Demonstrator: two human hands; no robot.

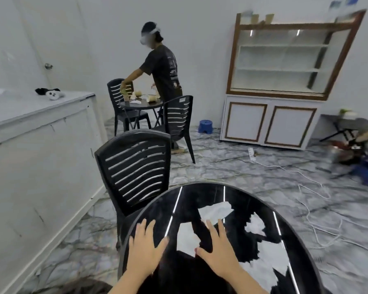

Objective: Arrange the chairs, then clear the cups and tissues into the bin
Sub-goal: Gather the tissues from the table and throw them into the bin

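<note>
A round glossy black table (295, 247) fills the lower middle of the head view. My left hand (145, 249) lies flat near its left rim with fingers spread. My right hand (216, 251) is spread over the tabletop beside a white tissue (187, 238). More white tissues lie further on: one (216, 210) toward the middle, one (255, 225) to the right, and a larger one (272, 259) at the near right. A black slatted plastic chair (136, 168) stands against the table's far left side, its back toward me. No cup shows on my table.
A white counter (34, 132) runs along the left. Beyond, a person stands at a second round table (140, 103) with cups and two black chairs (179, 119). A glass cabinet (285, 85) stands at the back right. White cables (310, 209) and a blue stool (206, 126) lie on the floor.
</note>
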